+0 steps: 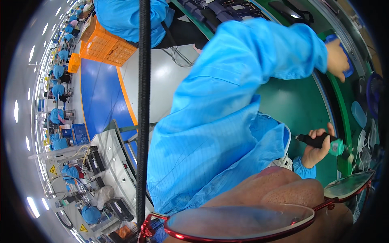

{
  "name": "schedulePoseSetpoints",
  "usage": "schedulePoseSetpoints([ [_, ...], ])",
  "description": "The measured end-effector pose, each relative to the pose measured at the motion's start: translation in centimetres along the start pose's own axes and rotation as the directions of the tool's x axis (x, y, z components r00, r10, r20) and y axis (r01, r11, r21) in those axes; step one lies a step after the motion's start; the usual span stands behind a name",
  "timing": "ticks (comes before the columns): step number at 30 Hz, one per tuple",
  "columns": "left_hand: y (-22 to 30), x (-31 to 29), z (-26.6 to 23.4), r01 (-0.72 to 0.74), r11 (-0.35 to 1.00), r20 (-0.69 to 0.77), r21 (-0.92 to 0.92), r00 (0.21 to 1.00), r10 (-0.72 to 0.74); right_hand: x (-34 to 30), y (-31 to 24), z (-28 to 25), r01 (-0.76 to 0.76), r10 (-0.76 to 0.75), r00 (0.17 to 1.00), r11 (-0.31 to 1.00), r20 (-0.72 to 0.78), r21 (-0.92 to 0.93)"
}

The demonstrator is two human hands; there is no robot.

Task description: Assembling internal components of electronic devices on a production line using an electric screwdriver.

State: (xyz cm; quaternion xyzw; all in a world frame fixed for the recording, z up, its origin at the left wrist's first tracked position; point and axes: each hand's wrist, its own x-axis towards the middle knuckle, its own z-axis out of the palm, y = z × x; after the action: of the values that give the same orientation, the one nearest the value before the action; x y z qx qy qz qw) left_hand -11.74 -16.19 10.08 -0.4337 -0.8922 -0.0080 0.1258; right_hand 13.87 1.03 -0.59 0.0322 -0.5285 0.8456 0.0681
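My left arm (247, 52), in a light blue sleeve, stretches across to the upper right. At its end my left hand (337, 60) is closed on a blue object (347, 67) by the far rail of the bench; its kind is mostly hidden by the fingers. Lower down, my right hand (317, 150) grips an electric screwdriver (318, 140) with a black front part and a green rear end. The screwdriver lies sideways, its narrow metal tip toward the left of the picture. It is held above the green bench top (298, 95), and its tip touches nothing.
Dark plastic parts (231, 10) sit in rows at the top. A co-worker in blue (125, 18) is beside orange crates (107, 44). A grey machine (115, 170) stands lower left. A black cord (143, 101) crosses the view. Clear plastic bags (366, 141) lie at the right.
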Motion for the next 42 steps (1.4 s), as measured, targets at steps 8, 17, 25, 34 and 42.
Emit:
schedulePoseSetpoints([
  [8, -20.1, -19.3, -3.0, 0.494, 0.869, -0.268, -0.03, 0.833, -0.483, 5.8, 2.9, 6.9, -0.461, 0.44, 0.868, 0.886, 0.228, 0.047],
  [17, -34.6, -33.7, 6.1, 0.846, 0.531, 0.271, -0.046, 0.522, -0.809, 10.2, 9.1, 12.9, -0.656, 0.641, 0.718, 0.754, 0.271, -0.043],
  [25, -31.9, -29.0, 2.5, 0.795, 0.593, 0.582, 0.129, 0.423, -0.694, 10.0, 8.1, 13.8, -0.632, 0.593, 0.705, 0.774, 0.388, -0.035],
  [34, -34.9, -35.1, 0.5, 0.75, 0.393, 0.525, -0.532, 0.656, -0.542, 9.7, 4.9, 15.4, -0.563, 0.588, 0.717, 0.805, 0.374, -0.187],
  [42, -14.8, -29.6, -2.3, 0.618, 0.434, 0.408, -0.656, 0.773, -0.485, 4.5, -2.4, 4.7, -0.494, 0.559, 0.808, 0.815, 0.188, -0.303],
])
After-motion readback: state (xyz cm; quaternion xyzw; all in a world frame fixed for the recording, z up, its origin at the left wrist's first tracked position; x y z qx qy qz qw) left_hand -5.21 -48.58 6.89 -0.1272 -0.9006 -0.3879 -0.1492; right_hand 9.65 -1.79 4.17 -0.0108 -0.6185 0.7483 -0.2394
